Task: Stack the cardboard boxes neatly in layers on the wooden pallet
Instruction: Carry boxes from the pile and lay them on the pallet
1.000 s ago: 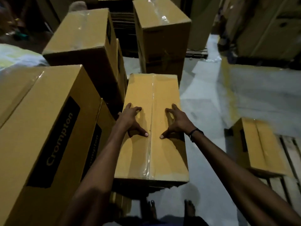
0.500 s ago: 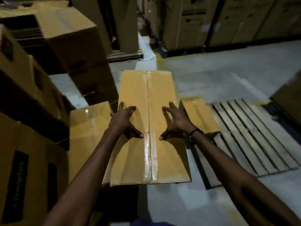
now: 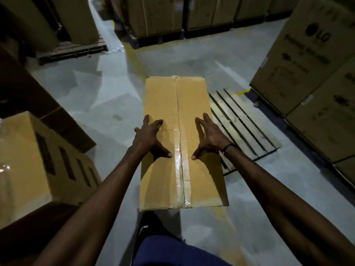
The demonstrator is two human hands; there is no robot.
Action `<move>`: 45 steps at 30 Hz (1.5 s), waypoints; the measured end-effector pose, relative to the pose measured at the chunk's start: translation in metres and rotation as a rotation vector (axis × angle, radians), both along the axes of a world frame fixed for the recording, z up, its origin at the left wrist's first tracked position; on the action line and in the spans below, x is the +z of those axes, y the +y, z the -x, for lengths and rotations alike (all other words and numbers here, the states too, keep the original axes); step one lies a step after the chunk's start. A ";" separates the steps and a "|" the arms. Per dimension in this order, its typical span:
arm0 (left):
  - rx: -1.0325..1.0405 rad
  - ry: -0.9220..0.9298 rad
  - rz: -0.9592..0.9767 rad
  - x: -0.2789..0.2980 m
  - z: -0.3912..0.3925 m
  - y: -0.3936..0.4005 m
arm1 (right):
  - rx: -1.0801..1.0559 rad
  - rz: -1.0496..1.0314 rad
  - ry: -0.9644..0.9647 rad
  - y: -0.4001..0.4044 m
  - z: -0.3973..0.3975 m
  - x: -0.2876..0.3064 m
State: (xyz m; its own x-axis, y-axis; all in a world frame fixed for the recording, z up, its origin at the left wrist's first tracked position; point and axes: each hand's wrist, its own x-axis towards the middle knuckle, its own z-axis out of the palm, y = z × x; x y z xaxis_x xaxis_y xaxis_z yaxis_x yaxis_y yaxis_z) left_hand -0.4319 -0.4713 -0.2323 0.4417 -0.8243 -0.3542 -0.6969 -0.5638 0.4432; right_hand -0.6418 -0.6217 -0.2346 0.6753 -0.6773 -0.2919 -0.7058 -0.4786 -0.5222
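**Box swung round toward the pallet**

From my remote seat, the view has turned over the last second: the stacks of tan boxes that crowded the left have slid away, and the slatted wooden pallet (image 3: pixel 247 129) now lies just right of the long tan cardboard box with a taped centre seam (image 3: pixel 182 143). I judge the carry nearly done, placement next. Left hand (image 3: pixel 148 139) and right hand (image 3: pixel 208 138) stay spread, fingers over the box's side edges, thumbs pressing its top beside the tape.
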 end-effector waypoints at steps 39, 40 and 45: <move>0.428 0.272 -0.133 -0.365 0.178 -0.246 | 0.368 -0.128 0.272 -0.304 0.094 -0.365; 0.440 0.285 -0.139 -0.382 0.181 -0.248 | 0.374 -0.132 0.267 -0.307 0.097 -0.382; 0.447 0.259 -0.172 -0.481 0.194 -0.264 | 0.367 -0.144 0.267 -0.323 0.105 -0.482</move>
State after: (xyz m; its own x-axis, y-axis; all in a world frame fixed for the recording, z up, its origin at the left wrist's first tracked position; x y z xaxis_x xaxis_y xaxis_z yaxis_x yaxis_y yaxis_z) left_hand -0.6258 -0.7349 -0.7135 0.6162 -0.4968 -0.6112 -0.2526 -0.8596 0.4441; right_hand -0.7471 -0.9449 -0.7164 0.7509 -0.3482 -0.5612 -0.6224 -0.6575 -0.4247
